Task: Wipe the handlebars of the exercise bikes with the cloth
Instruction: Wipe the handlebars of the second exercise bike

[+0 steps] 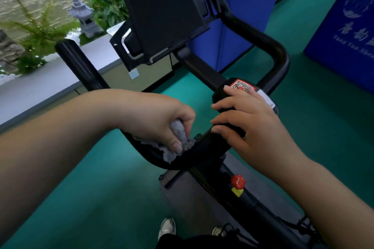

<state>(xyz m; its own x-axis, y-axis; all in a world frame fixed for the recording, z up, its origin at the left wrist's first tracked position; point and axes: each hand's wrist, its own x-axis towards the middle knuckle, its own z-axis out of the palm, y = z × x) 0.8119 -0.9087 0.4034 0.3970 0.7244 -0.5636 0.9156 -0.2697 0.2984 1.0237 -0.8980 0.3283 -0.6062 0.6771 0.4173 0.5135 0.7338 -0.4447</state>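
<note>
My two forearms fill the near edge of the view, and below them my shoes stand on the green floor [91,198] beside the bike's frame. My left hand [162,125] has its fingers and thumb curled round the grey cloth [180,139], bunching it and pressing it onto the lower left bend of the black handlebars [279,54], just left of the centre clamp. The cloth spills out under my thumb and lies against the bar. My right hand [249,125] lies over the padded centre block, fingers only loosely bent over its left edge; it looks to be steadying the bike rather than gripping, and it holds nothing.

As I judge it, the wipe is under way on this bike but far from finished. The cloth covers only a short stretch near the middle. The left horn rising toward the window ledge and the whole right loop that curves up behind the console [162,14] have no cloth on them, and I cannot tell from their look whether they are clean. The red knob [238,181] on the frame is no part of the job. No second bike is in view, so any others are left to do.
</note>
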